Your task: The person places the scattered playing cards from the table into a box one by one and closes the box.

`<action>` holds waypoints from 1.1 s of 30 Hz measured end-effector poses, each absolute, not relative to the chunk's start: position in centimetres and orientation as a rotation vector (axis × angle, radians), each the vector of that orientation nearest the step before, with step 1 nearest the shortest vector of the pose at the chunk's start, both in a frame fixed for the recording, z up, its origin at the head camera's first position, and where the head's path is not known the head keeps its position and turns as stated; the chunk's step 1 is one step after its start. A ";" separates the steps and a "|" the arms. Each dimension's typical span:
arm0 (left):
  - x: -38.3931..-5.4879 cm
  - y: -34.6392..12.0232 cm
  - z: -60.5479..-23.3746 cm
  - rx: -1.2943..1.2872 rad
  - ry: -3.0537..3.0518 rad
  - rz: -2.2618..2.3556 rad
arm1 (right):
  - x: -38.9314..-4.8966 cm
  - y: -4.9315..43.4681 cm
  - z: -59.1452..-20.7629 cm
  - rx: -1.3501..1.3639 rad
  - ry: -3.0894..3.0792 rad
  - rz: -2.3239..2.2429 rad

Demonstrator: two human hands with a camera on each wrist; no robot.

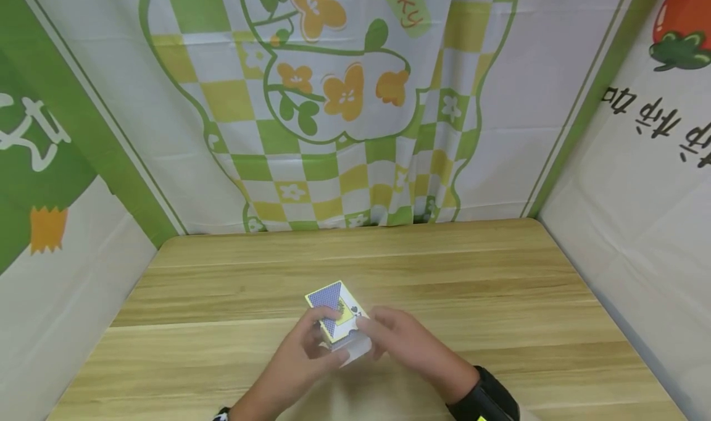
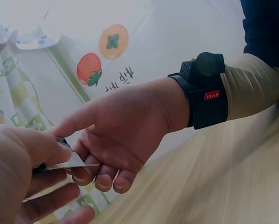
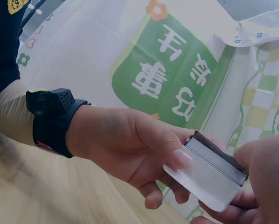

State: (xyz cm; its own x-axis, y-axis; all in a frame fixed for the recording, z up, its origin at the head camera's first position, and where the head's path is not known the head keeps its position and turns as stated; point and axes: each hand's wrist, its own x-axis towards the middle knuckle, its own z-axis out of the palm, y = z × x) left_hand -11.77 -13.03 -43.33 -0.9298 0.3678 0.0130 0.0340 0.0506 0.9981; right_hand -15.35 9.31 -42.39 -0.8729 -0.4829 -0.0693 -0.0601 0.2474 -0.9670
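A small playing card box, blue-patterned with a yellow border, is held tilted above the table by both hands. Its near end shows a white flap standing out from a dark-edged end of the box. My left hand grips the box from the left, fingers over the patterned face and thumb at the flap. From the right, my right hand pinches the box's side, its thumb on the edge near a printed spade. In the left wrist view, the box's white part shows between both hands; the rest is hidden by fingers.
The wooden table spreads under the hands. A patterned curtain hangs at its back edge, and printed cloth walls stand along both sides. Dark straps with cameras sit on the wrists.
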 end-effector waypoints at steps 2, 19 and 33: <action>-11.8 -13.0 -43.5 0.464 2.088 1.908 | -15.4 9.3 -42.4 -0.457 2.175 -1.681; -12.0 -14.2 -42.5 0.585 2.360 1.705 | -16.0 10.2 -42.3 -0.421 2.482 -1.492; -12.6 -13.6 -43.8 0.642 2.148 1.553 | -15.3 10.3 -41.6 -0.596 2.342 -1.416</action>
State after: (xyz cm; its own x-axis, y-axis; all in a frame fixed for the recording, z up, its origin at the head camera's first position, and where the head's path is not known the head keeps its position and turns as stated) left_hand -12.59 -13.58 -43.82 -0.8090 0.5847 -0.0604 0.1258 0.2726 0.9539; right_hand -15.26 10.31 -41.57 -0.8545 -0.5147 -0.0701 -0.1769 0.4152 -0.8924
